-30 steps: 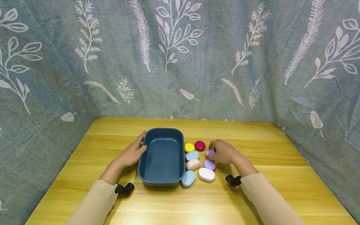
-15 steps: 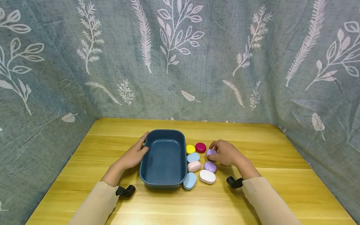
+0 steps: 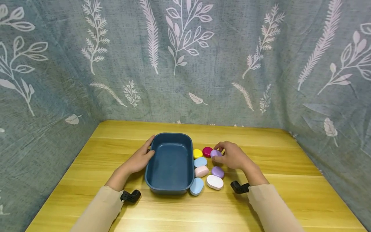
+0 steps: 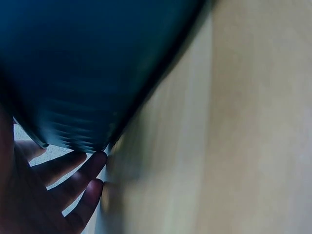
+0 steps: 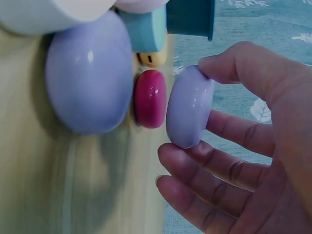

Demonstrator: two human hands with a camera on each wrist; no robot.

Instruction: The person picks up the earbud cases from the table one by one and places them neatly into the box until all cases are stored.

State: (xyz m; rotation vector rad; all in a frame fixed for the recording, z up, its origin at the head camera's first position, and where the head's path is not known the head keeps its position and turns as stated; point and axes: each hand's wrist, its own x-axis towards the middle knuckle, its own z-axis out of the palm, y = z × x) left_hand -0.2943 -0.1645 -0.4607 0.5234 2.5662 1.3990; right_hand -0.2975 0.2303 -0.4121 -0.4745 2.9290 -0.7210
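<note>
My right hand (image 3: pixel 233 156) pinches a glossy purple oval, like a bar of soap (image 5: pixel 189 107), between thumb and fingertips, slightly above the table. Close beside it is a crimson oval (image 5: pixel 150 99). A second purple oval (image 3: pixel 217 172) lies nearer to me, with a white oval (image 3: pixel 215 182) in front of it. My left hand (image 3: pixel 141 159) holds the left wall of a dark blue plastic bin (image 3: pixel 171 190), thumb over the rim and fingers along the outside. In the left wrist view the fingertips touch the bin's outer wall. Inside, the bin has nothing in it.
Along the bin's right side lie a yellow oval (image 3: pixel 197 154), a light blue oval (image 3: pixel 200 162), a pale pink oval (image 3: pixel 201 171) and another light blue oval (image 3: pixel 197 186). The wooden table (image 3: pixel 290 193) ends at a leaf-patterned curtain (image 3: pixel 116 64) behind and at both sides.
My right hand has raised the purple oval off the table and away from the other purple one, towards the crimson one. The left hand keeps its hold on the bin.
</note>
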